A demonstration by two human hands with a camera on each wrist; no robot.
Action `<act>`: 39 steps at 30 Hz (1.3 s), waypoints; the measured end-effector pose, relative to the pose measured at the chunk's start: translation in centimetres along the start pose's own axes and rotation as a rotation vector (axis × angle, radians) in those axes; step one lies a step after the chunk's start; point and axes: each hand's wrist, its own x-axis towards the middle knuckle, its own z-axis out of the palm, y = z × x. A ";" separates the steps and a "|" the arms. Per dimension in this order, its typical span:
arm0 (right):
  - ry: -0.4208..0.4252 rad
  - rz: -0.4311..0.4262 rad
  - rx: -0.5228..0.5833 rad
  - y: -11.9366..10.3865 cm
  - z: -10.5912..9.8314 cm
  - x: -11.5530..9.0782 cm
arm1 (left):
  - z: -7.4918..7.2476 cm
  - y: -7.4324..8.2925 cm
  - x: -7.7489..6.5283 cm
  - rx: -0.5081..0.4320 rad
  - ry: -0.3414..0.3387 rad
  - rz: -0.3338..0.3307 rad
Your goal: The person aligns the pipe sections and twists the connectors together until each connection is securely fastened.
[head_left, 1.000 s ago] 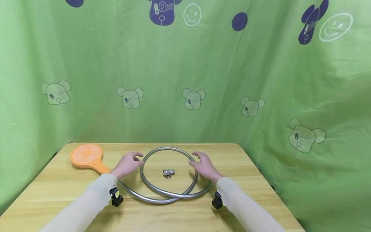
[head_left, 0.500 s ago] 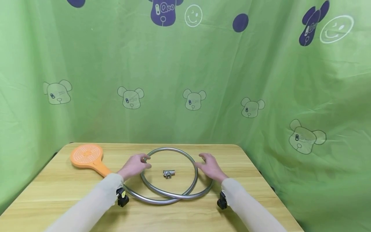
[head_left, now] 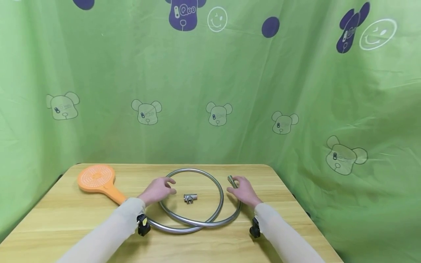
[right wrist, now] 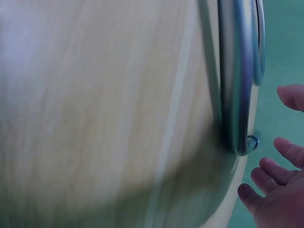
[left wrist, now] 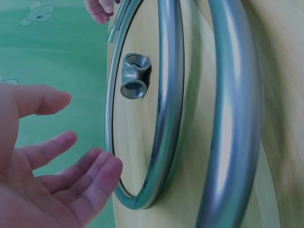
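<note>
A person's L hand is edging twd the fitting lying inside the coiled hose while the R hand is shifting outward, both w/ fingers apart, gripping nothing, now baring the hose's end, seemingly within R-hand reach.

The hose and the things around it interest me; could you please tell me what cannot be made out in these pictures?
Hose: left end hidden by the left sleeve in the head view; in the left wrist view, it runs off the bottom edge.
Shower head: end of its handle hidden by that sleeve, head view.
Right grip: cut off by the right edge, right wrist view.
Table: grain blurred, right wrist view.
</note>
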 end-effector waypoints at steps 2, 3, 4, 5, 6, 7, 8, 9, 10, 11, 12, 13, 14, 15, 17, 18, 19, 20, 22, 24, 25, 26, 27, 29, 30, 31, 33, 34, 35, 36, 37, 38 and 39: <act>-0.007 0.007 -0.002 0.2 -0.1 0.1 | 0.2 0.0 0.1 0.008 -0.005 0.001; -0.008 0.010 -0.004 0.4 -0.1 0.1 | 0.3 0.1 0.2 0.009 -0.008 -0.002; -0.010 0.013 -0.009 0.5 -0.2 0.1 | 0.4 0.2 0.2 0.010 -0.011 0.000; -0.012 0.018 -0.013 0.6 -0.3 0.1 | 0.5 0.3 0.2 0.011 -0.015 0.003; -0.013 0.023 -0.017 0.8 -0.3 0.2 | 0.5 0.4 0.2 0.009 -0.018 0.004; -0.016 0.029 -0.019 0.9 -0.4 0.2 | 0.6 0.5 0.2 0.012 -0.021 0.006; -0.018 0.036 -0.019 1.0 -0.5 0.2 | 0.6 0.6 0.3 0.015 -0.022 0.012; -0.019 0.042 -0.022 1.1 -0.6 0.2 | 0.7 0.7 0.3 0.017 -0.026 0.014; -0.020 0.050 -0.023 1.2 -0.6 0.2 | 0.8 0.7 0.4 0.020 -0.030 0.018; -0.021 0.057 -0.021 1.3 -0.7 0.2 | 0.9 0.8 0.6 0.027 -0.035 0.023; -0.022 0.060 -0.022 1.5 -0.7 0.3 | 1.1 0.8 0.7 0.030 -0.039 0.028; -0.022 0.062 -0.022 1.6 -0.7 0.3 | 1.2 0.8 0.8 0.036 -0.043 0.036; -0.022 0.067 -0.021 1.7 -0.8 0.3 | 1.4 0.8 0.9 0.039 -0.050 0.042; -0.021 0.070 -0.024 1.8 -0.8 0.3 | 1.6 0.9 1.0 0.039 -0.058 0.038; -0.022 0.074 -0.022 2.1 -0.8 0.3 | 1.8 1.0 1.0 0.044 -0.072 0.038; -0.022 0.076 -0.023 2.2 -0.8 0.3 | 1.9 1.1 1.0 0.047 -0.079 0.039; -0.023 0.084 -0.021 2.4 -0.8 0.3 | 2.0 1.2 1.1 0.052 -0.084 0.039; -0.026 0.086 -0.022 2.5 -0.8 0.3 | 2.0 1.2 1.1 0.058 -0.089 0.039; -0.034 0.089 -0.013 2.6 -0.9 0.3 | 2.1 1.4 1.2 0.074 -0.095 0.042; -0.042 0.092 0.000 2.7 -1.0 0.3 | 2.2 1.4 1.3 0.088 -0.099 0.049; -0.046 0.093 0.005 2.7 -1.0 0.3 | 2.3 1.5 1.4 0.094 -0.102 0.052; -0.048 0.092 0.011 2.7 -1.1 0.3 | 2.4 1.5 1.5 0.096 -0.108 0.050; -0.052 0.095 0.021 2.8 -1.1 0.4 | 2.6 1.5 1.6 0.097 -0.115 0.048; -0.058 0.097 0.026 3.0 -1.2 0.4 | 2.9 1.5 1.7 0.102 -0.130 0.047; -0.060 0.099 0.025 3.1 -1.2 0.5 | 3.0 1.5 1.8 0.105 -0.140 0.044; -0.062 0.103 0.025 3.2 -1.2 0.5 | 3.2 1.5 1.9 0.104 -0.149 0.041; -0.067 0.111 0.026 3.4 -1.2 0.5 | 3.5 1.5 2.1 0.113 -0.163 0.039; -0.068 0.113 0.025 3.5 -1.2 0.5 | 3.6 1.6 2.1 0.119 -0.169 0.036; -0.068 0.113 0.027 3.5 -1.2 0.6 | 3.8 1.7 2.2 0.123 -0.174 0.036; -0.069 0.113 0.031 3.6 -1.2 0.5 | 3.9 1.8 2.2 0.126 -0.181 0.036; -0.069 0.113 0.038 3.6 -1.2 0.5 | 4.0 1.9 2.2 0.131 -0.184 0.036; -0.070 0.111 0.043 3.5 -1.2 0.5 | 4.1 2.0 2.2 0.140 -0.187 0.036; -0.071 0.111 0.050 3.5 -1.3 0.5 | 4.1 2.0 2.2 0.148 -0.191 0.036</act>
